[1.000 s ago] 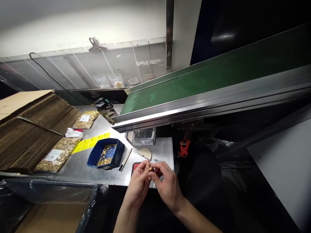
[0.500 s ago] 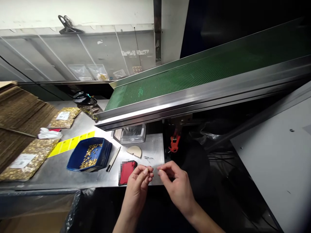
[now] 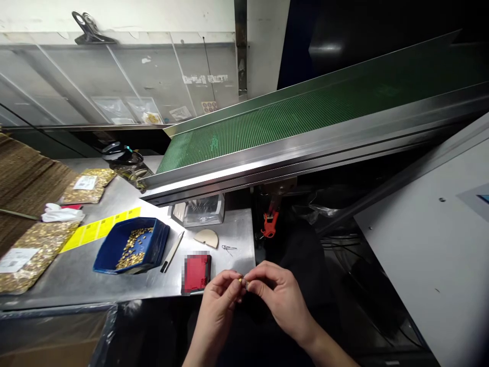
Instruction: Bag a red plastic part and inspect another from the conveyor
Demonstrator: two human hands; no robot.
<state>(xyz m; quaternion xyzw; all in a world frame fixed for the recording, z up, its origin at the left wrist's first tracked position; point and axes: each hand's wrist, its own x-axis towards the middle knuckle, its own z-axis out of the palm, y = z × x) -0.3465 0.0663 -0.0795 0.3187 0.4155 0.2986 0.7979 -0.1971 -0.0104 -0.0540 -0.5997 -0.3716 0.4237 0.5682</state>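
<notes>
Just in front of the metal bench's edge, my left hand [image 3: 220, 302] pinches a small brass-coloured piece [image 3: 240, 280] between thumb and forefinger. My right hand [image 3: 281, 294] meets it fingertip to fingertip, its thumb and forefinger closed; a tiny greyish thing seems to sit there, too small to name. Beside the left hand lies a red and black case [image 3: 197, 273], partly blurred out. Several thin metal pins [image 3: 229, 248] lie loose on the bench, near a beige half-round disc [image 3: 207, 238]. A blue bin [image 3: 162, 244] farther left contains small brass-coloured pieces.
A green ribbed conveyor [image 3: 244, 131] slopes up to the right over the bench [image 3: 141, 285]. Bags of brass-coloured parts [image 3: 48, 250] and stacked cardboard [image 3: 32, 178] stand left, with a pen-like tool [image 3: 172, 252] nearer. An orange-handled tool [image 3: 270, 224] hangs beyond the bench's right end.
My hands have come together, the right fingertips closing the gap to the left ones. The brass-coloured piece shows more clearly now. The camera view has shifted slightly to the right.
</notes>
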